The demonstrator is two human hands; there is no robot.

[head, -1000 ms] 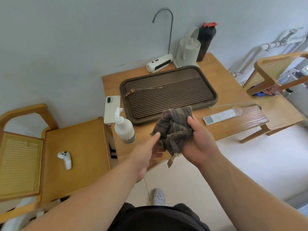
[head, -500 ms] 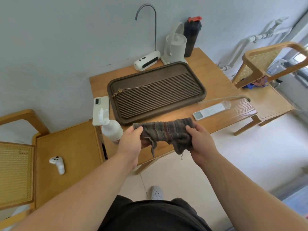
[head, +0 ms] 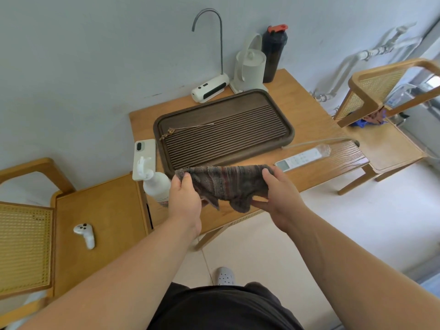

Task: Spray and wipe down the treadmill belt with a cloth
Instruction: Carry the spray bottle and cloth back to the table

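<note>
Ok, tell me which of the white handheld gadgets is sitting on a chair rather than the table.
The game controller, alone on the left chair's seat. The phone and the remote both lie on the table.

No legible text, brand, number or sign is found. The spray bottle (head: pixel 157 185) carries a label with reddish print, too small and partly hidden to read. The buttons on the remote control (head: pixel 300 159) show no readable markings.
</note>
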